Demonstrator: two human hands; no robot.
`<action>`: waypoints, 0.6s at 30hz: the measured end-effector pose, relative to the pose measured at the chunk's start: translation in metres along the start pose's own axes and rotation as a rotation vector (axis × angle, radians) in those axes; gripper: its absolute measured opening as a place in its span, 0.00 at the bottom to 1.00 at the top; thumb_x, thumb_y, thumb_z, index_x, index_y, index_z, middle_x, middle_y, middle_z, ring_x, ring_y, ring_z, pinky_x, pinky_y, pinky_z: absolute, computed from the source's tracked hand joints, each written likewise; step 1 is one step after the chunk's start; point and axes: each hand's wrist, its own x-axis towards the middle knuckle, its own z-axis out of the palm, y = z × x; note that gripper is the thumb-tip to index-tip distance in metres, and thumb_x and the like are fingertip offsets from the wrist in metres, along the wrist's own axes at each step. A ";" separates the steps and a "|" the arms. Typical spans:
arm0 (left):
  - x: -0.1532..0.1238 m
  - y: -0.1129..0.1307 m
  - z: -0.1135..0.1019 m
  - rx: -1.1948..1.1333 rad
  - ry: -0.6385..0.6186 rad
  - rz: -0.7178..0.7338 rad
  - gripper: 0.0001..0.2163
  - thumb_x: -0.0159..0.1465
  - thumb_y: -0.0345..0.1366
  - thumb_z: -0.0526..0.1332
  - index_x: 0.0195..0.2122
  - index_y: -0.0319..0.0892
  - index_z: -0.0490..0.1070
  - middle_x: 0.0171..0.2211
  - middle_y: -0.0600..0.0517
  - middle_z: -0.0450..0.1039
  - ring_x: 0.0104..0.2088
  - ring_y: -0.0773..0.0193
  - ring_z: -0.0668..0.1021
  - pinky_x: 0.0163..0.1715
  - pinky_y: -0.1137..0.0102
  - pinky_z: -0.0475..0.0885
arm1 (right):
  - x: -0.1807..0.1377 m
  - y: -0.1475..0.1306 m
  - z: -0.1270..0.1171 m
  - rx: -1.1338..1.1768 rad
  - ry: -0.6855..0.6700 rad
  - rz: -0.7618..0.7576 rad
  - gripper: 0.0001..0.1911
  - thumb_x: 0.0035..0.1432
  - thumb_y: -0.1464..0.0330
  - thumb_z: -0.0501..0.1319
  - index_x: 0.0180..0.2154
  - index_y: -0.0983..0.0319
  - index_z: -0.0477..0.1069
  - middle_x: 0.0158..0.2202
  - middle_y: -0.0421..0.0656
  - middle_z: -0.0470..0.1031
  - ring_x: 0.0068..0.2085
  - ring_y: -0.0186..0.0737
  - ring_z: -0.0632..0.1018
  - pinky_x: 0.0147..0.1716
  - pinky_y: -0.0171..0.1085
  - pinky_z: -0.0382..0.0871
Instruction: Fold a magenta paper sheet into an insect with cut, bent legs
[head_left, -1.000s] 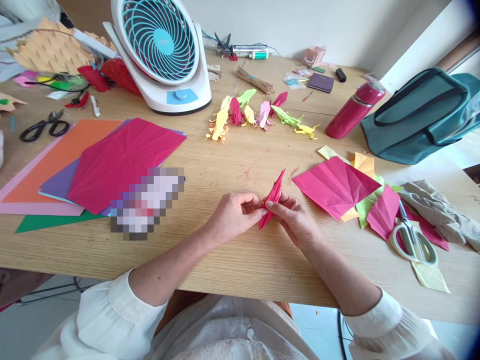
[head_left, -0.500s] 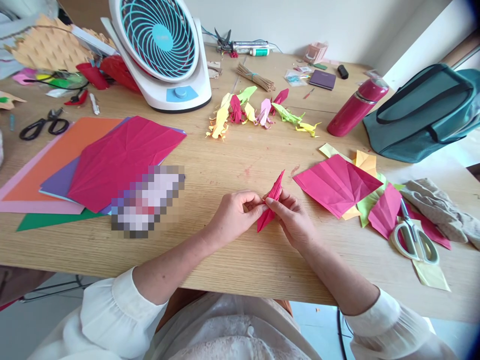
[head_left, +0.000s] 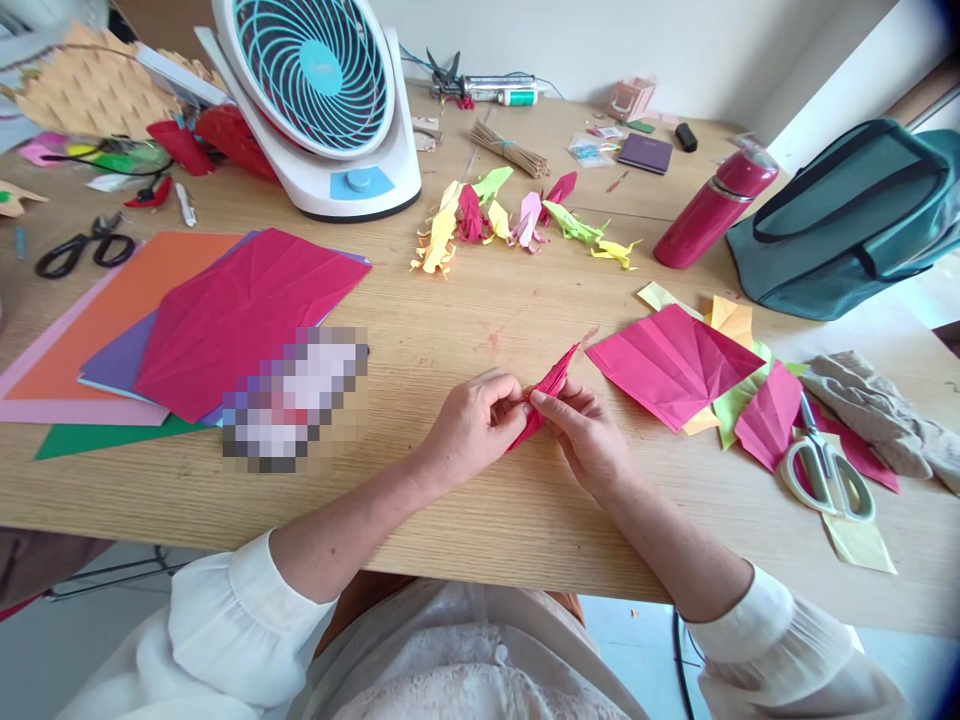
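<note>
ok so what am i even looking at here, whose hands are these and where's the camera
There is no machine here: these are a person's two bare hands, filmed by a camera worn on their head, looking forward and down, so the arms enter from the bottom. The left hand and right hand pinch a folded pink paper over a wooden table. On the table lie coloured paper sheets, a row of small folded figures, a desk fan, scissors, a red flask and a teal bag.
</note>
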 end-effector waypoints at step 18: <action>0.000 0.002 -0.007 -0.107 -0.105 -0.065 0.14 0.68 0.37 0.58 0.25 0.41 0.63 0.23 0.58 0.63 0.25 0.70 0.66 0.27 0.74 0.60 | 0.001 -0.005 0.001 0.083 0.069 -0.049 0.12 0.46 0.60 0.75 0.27 0.57 0.74 0.28 0.37 0.73 0.31 0.35 0.71 0.36 0.36 0.68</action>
